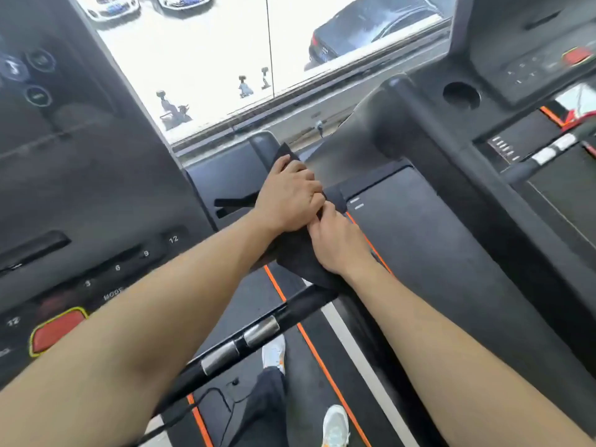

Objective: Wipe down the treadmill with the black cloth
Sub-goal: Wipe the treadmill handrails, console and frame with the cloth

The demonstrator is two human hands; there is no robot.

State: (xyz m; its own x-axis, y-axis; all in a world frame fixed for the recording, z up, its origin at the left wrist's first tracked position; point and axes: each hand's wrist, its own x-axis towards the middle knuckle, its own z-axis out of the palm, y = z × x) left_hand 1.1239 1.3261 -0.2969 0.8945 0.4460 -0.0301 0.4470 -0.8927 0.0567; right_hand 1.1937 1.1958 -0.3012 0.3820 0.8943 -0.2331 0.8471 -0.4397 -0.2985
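At the front right corner of the treadmill (96,188), beside the window (225,59):

1. Treadmill. Fixed, rigid, with hard, smooth dark panels. It should take firm pressure without shifting.
2. Second machine (419,240). It stands just to the right, so the gap between the two looks narrow and a sideways sweep would be short.
3. Handrail (245,341). It crosses under both forearms and blocks a straight pull back toward the body. The freest run appears to be forward along the frame, toward the sill.
4. Cloth (300,262). Black, soft, limp and evidently light. It is draped over the sloping frame member, with one corner poking out ahead of the hands. It is likely to bunch or skid on slick plastic, so it is best held flat under a palm with one edge held taut.
5. Left hand (287,195). On top of the cloth, fingers bent over it, pressing down.
6. Right hand (335,245). Touching the left, fingers curled, pinching a fold of cloth.
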